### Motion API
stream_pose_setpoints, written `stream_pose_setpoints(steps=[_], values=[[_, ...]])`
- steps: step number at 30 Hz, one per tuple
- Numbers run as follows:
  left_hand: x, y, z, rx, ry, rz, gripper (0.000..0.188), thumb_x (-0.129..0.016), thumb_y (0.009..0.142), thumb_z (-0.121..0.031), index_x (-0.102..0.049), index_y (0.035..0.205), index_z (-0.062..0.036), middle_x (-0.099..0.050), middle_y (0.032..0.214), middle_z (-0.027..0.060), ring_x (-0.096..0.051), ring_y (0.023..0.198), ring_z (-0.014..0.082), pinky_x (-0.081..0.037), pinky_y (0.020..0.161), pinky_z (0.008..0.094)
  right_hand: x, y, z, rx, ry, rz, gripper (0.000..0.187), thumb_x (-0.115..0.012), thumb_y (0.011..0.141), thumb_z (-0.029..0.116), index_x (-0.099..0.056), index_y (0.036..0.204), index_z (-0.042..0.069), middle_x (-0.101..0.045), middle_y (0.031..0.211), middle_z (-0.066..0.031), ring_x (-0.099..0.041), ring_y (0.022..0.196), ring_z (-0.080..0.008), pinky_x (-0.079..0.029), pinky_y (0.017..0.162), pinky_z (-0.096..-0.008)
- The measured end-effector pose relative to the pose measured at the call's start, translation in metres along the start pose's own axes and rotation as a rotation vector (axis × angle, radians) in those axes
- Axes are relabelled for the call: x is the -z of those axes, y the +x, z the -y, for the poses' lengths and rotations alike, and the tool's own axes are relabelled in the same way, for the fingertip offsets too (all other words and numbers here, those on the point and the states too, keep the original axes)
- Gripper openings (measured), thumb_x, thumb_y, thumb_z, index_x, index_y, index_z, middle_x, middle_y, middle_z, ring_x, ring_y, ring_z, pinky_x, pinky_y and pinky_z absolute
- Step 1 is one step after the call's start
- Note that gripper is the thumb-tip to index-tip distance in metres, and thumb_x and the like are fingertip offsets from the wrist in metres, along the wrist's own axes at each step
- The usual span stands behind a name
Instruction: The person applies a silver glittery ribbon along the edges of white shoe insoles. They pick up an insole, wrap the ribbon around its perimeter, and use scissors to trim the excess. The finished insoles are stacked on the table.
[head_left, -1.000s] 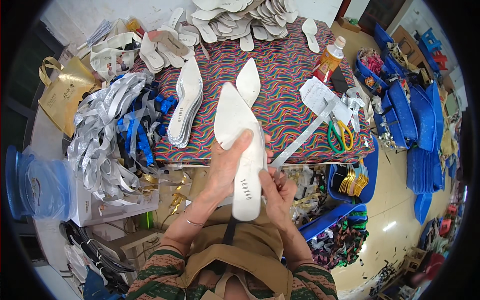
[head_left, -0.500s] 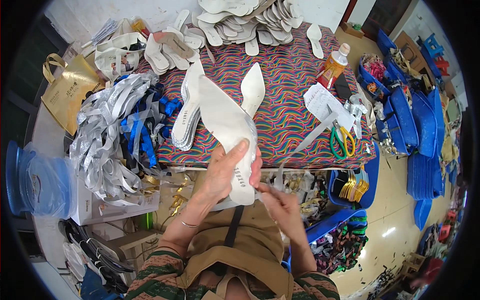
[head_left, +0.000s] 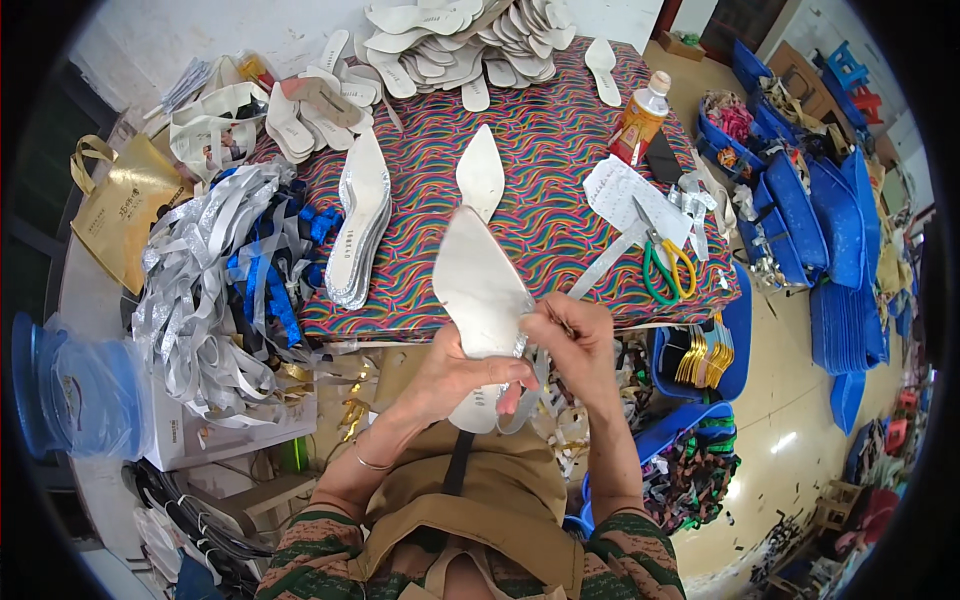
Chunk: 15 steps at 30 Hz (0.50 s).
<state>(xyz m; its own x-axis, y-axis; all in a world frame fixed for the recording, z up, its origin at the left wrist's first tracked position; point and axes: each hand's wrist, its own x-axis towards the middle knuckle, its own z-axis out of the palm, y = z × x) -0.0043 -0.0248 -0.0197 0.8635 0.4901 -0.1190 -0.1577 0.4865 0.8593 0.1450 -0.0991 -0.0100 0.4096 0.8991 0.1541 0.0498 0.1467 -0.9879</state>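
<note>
My left hand (head_left: 448, 382) grips a white shoe insole (head_left: 478, 275) over the table's front edge, thumb across its narrow part, pointed end away from me. At the insole's right edge, my right hand (head_left: 580, 345) is closed with fingertips pinched on a silver ribbon (head_left: 598, 272). Part of that ribbon runs along the insole's edge; another length trails onto the table. Beyond the held piece lies a single insole (head_left: 482, 178). To its left stands a neat stack of insoles (head_left: 352, 255) with silvery edges.
Green-and-yellow-handled scissors (head_left: 660, 268) lie by a paper sheet (head_left: 622, 190), a phone (head_left: 662, 158) and a drink bottle (head_left: 640, 118). Silver ribbons (head_left: 205, 280) heap at left. More insoles (head_left: 420, 45) pile at the back. Blue bins (head_left: 840, 220) stand on the right.
My right hand has risen from the insole's heel end to its middle right edge. The held insole has turned more upright and moved slightly nearer me.
</note>
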Motion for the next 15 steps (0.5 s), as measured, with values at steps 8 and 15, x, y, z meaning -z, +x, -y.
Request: stream_pose_setpoints(steps=[8,15], values=[[0.002,0.0,-0.003,0.015,0.076,-0.074,0.027,-0.062,0.079,0.007,-0.056,0.105,0.0064,-0.067,0.081,0.0163,-0.062,0.056,0.0195,-0.05,0.051,0.0296,-0.013,-0.002,-0.016,0.239,-0.138,-0.045,0.008,-0.068,0.083,0.0,-0.06,0.081,-0.002,-0.048,0.066,-0.0007,-0.041,0.058,-0.0064,-0.03,0.05,-0.0236],[0.002,-0.001,0.006,0.07,-0.02,-0.021,0.022,-0.067,0.085,-0.003,-0.06,0.105,0.0043,-0.068,0.081,0.0153,-0.064,0.058,0.0186,-0.051,0.051,0.0298,0.004,0.003,-0.026,0.227,-0.097,0.007,0.01,-0.069,0.082,0.002,-0.06,0.078,-0.003,-0.051,0.068,-0.0014,-0.04,0.056,-0.0068,-0.029,0.049,-0.0242]])
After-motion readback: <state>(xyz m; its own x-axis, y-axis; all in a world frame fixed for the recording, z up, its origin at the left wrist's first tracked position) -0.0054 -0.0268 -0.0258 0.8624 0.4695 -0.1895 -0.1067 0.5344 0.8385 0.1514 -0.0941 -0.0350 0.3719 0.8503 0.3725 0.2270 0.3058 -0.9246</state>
